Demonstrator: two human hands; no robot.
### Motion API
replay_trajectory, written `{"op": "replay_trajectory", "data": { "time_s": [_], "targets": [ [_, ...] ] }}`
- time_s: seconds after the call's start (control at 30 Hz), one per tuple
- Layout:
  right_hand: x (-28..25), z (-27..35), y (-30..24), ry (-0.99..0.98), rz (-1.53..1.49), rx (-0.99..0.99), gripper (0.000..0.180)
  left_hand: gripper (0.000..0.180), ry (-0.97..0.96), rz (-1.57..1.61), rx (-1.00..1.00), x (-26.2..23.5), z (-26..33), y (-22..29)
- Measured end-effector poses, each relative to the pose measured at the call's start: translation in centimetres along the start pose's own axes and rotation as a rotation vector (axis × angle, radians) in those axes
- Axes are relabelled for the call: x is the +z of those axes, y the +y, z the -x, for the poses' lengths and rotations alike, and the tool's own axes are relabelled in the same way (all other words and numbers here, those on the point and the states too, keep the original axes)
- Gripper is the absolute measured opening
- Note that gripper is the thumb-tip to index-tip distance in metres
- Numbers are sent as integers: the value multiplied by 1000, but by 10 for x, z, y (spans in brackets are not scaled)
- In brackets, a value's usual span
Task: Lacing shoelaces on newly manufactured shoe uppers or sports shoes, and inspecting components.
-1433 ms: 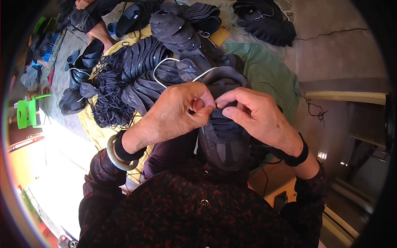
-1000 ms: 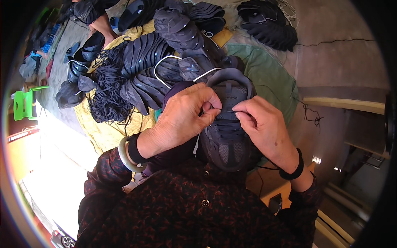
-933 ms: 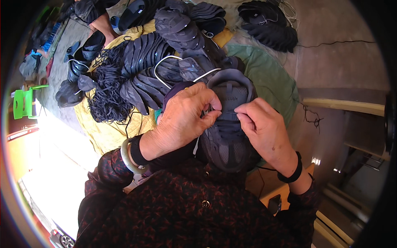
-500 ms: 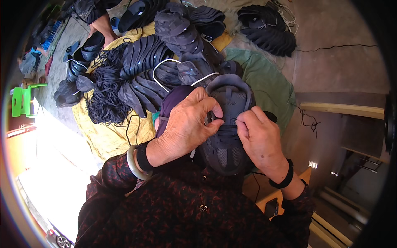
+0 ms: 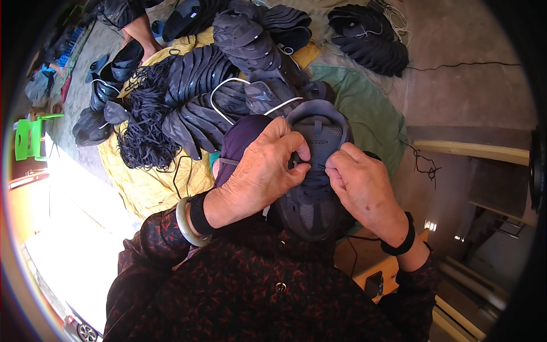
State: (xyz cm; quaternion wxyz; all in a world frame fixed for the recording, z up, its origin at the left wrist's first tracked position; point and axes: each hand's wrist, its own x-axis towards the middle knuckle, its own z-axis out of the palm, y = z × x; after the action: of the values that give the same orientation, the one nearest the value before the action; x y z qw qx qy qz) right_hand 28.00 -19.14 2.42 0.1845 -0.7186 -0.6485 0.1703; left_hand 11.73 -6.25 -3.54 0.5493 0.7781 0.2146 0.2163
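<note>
A dark grey shoe [image 5: 310,214] sits in front of my body, its toe toward me and its padded collar away from me. Dark shoelace [image 5: 315,181] runs across its lower eyelets, and the tongue [image 5: 320,145] shows above. At the shoe's left eyelet edge, my left hand [image 5: 263,168] curls its forefinger and thumb round the edge in a pinch. Opposite it, on the right eyelet edge, my right hand [image 5: 364,185] is closed, thumb and forefinger pressed together on a bit of lace. The fingertips partly hide what they grip.
A bundle of loose dark laces [image 5: 145,122] and stacks of dark shoe uppers [image 5: 199,74] lie on a yellow cloth [image 5: 139,191]. Beyond the shoe spreads a green cloth [image 5: 364,108]. Another pile of uppers [image 5: 370,43] is farther off; a person's leg [image 5: 142,35] shows at far left.
The shoe has tilted slightly. My right wrist has shifted a little to the right and down, while both hands keep their pinches at the eyelets.
</note>
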Motion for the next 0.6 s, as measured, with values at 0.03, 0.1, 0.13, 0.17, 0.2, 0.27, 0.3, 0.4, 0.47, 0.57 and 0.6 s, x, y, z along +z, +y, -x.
{"op": "replay_trajectory", "data": {
  "time_s": [0.03,0.1,0.13,0.17,0.2,0.27,0.3,0.4,0.47,0.57,0.6],
  "targets": [
    [0,-1,-1,-9,18,3,11,27,3,-3,4,0,0,0],
    [-1,-3,-1,-17,38,4,11,26,9,-46,44,0,-1,-1],
    [0,-4,-1,-21,29,35,10,26,11,-44,48,-1,-1,-2],
    [0,-5,-1,-26,20,66,10,26,11,-41,40,-1,0,-2],
    [1,-5,0,-28,20,65,10,25,11,-39,34,-1,0,-2],
    [3,-7,2,-9,-1,76,9,25,14,-44,41,-1,0,-3],
    [3,-8,3,-7,-2,74,9,24,17,-56,53,-1,0,-3],
    [2,-11,6,-25,-116,113,9,24,15,-32,56,0,0,-4],
    [1,-12,7,-63,-227,36,9,24,18,-43,64,0,-1,-4],
    [2,-12,3,-99,-210,51,10,23,11,-38,65,0,-1,-4],
    [2,-10,1,-96,-202,61,10,23,6,-28,54,-1,-1,-4]
  ]
}}
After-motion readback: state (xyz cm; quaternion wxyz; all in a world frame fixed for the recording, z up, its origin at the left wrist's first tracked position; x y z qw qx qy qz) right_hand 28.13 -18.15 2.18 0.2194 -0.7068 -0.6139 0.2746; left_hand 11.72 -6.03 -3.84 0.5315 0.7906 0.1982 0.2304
